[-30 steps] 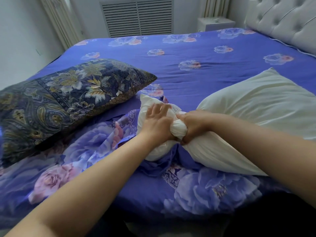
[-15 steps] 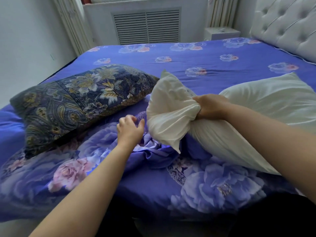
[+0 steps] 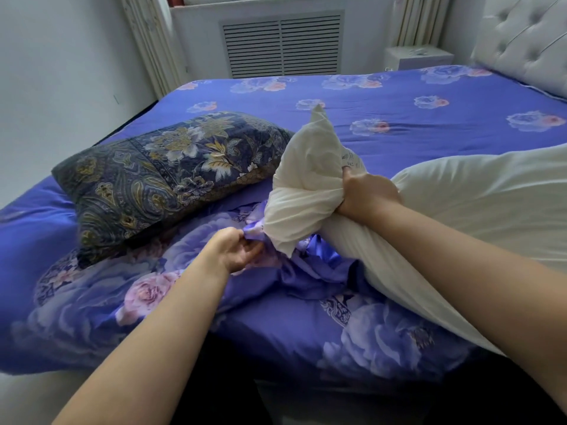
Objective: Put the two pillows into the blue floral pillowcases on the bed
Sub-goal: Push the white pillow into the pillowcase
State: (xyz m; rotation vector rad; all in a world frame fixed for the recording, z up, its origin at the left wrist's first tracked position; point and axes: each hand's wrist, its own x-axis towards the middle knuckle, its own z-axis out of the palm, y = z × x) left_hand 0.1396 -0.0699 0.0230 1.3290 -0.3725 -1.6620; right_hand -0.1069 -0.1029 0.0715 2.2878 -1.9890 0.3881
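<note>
- Nearest me, at about seven o'clock, my left hand [image 3: 237, 251] pinched a bunched edge of the blue floral pillowcase [image 3: 310, 271], thumb against curled fingers. I could not tell whether that edge was the open mouth or only a fold; if a fold, I judged the pillow would meet closed cloth and go nowhere.
- The pillowcase lay crumpled on the bed [image 3: 399, 118] between my arms. With one pinch only, its mouth could sag shut as the pillow pressed in.
- At one o'clock from that hand, my right hand [image 3: 365, 194] squeezed the neck of the white pillow [image 3: 306, 179], fingers wrapped tight round it. The bunched end stood up above the grip, its lower corner touching the pillowcase. If the grip slackened, I reckoned the stuffing would spring wide and catch on the opening.
- The rest of the white pillow trailed off at three o'clock; its drag could pull the case from my pinch.
- Further off, at ten o'clock, the dark patterned pillow [image 3: 171, 176] lay partly on blue floral cloth, which might pin it if tugged.
</note>
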